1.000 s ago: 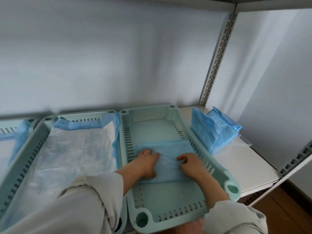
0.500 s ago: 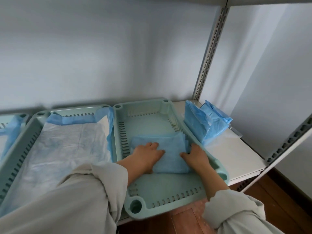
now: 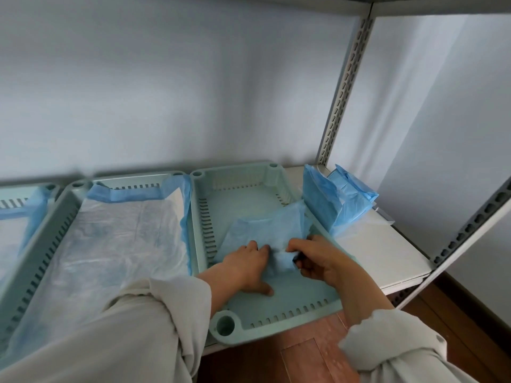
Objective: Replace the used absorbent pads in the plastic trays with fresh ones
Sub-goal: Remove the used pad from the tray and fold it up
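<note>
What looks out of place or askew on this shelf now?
The right tray juts past the shelf's front edge. The folded pad inside lies askew, only partly opened, under both hands.

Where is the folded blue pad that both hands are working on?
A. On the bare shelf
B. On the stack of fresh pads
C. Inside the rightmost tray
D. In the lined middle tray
C: the folded blue pad lies on the floor of the rightmost tray, under the left hand and gripped by the right hand.
</note>
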Demonstrator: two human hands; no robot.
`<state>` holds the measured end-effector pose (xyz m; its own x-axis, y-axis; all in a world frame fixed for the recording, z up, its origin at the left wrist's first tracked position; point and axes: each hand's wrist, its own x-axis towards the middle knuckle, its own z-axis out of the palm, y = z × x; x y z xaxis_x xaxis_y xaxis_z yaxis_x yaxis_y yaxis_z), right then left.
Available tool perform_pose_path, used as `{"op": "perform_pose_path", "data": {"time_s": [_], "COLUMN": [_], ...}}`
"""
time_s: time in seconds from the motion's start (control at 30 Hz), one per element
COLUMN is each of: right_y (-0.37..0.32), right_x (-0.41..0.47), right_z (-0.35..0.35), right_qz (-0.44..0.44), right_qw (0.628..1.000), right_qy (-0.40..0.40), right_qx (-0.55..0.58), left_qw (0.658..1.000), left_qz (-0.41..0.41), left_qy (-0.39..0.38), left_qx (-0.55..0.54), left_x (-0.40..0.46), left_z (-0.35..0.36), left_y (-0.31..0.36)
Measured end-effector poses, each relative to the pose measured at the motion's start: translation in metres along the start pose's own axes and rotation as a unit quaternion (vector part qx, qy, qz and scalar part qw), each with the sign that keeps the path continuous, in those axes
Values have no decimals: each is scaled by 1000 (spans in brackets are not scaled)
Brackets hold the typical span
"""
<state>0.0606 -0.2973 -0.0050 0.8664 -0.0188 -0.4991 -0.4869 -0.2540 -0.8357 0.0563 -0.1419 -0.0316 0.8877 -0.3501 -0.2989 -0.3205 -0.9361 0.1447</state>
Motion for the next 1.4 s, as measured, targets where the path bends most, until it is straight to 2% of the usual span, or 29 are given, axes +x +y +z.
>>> {"op": "perform_pose_path", "data": {"time_s": [0.1, 0.23, 0.33, 0.43, 0.5, 0.6, 0.7, 0.8, 0.9, 1.0, 1.07, 1.13, 1.27, 1.33, 1.4], "right_y": [1, 5, 6, 5, 10, 18, 17, 14, 14, 16, 22, 25, 10, 2, 1], "right_x": [-5, -8, -5, 0, 3, 6, 8, 7, 3, 10, 19, 24, 11, 9, 12], "right_z": [0, 2, -6, -13, -13, -7, -8, -7, -6, -12, -18, -21, -10, -4, -2], "right_qz": [11, 5, -21, -43, -57, -96, -104, -176, -243, -192, -147, -110, -91, -93, -86], "right_qw": [1000, 999, 997, 987, 993, 987, 979, 970, 960, 973, 963, 936, 902, 893, 908], "right_qy": [-26, -46, -24, 38, 94, 63, 15, 27, 36, 70, 104, 132, 174, 171, 138], "right_qx": [11, 4, 75, 153, 52, -115, -173, -167, -132, -104, -200, -307, -386, -406, -387], "left_qw": [999, 999, 994, 961, 923, 899, 889, 876, 888, 937, 935, 896, 789, 751, 732], "left_qz": [3, 39, 23, -3, -8, -18, -33, -41, -30, -75, -107, -130, -167, -179, -201], "left_qy": [12, 17, -12, -44, -86, -109, -102, -102, -53, 70, 83, 38, -81, -86, -63], "left_qx": [-33, 5, -102, -274, -374, -423, -445, -470, -456, -334, -329, -422, -586, -629, -649], "left_x": [-3, -6, -11, -19, -25, -27, -24, -23, -20, -15, -15, -17, -23, -22, -15], "left_z": [1, -8, -20, -28, -29, -26, -23, -24, -24, -25, -26, -28, -31, -28, -21], "left_y": [4, 4, 0, -16, -26, -35, -38, -41, -43, -46, -49, -50, -39, -30, -24]}}
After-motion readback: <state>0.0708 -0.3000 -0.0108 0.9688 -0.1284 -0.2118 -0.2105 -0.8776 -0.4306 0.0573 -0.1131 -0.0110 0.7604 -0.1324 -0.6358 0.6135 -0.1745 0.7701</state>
